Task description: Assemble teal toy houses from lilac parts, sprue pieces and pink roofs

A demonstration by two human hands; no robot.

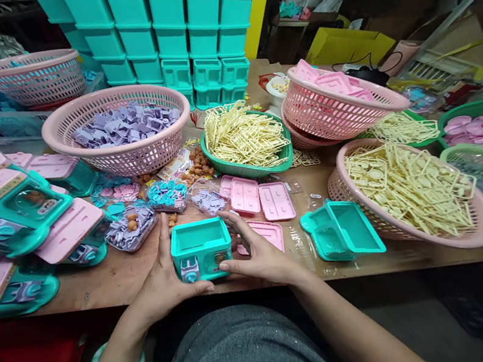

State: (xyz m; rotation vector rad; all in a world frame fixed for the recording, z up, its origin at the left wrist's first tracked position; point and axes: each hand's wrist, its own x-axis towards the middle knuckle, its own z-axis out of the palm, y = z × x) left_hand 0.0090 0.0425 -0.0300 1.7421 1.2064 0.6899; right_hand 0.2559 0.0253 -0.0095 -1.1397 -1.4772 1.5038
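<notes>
Both hands: left [165, 280], right [258, 255] clasp boxy teal plastic case [201, 249] | wooden table [118, 276]

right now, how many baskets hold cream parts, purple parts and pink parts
round plastic baskets of cream frame parts: 3
round pink plastic basket of purple parts: 1
round plastic baskets of pink parts: 2
total: 6

Teal box [201, 249]; pink lids [261, 201]; pink lattice basket [117, 131] of lilac parts [123, 125]; cream frames [243, 134] in green tray [262, 168]; brown desk [114, 279].
</notes>
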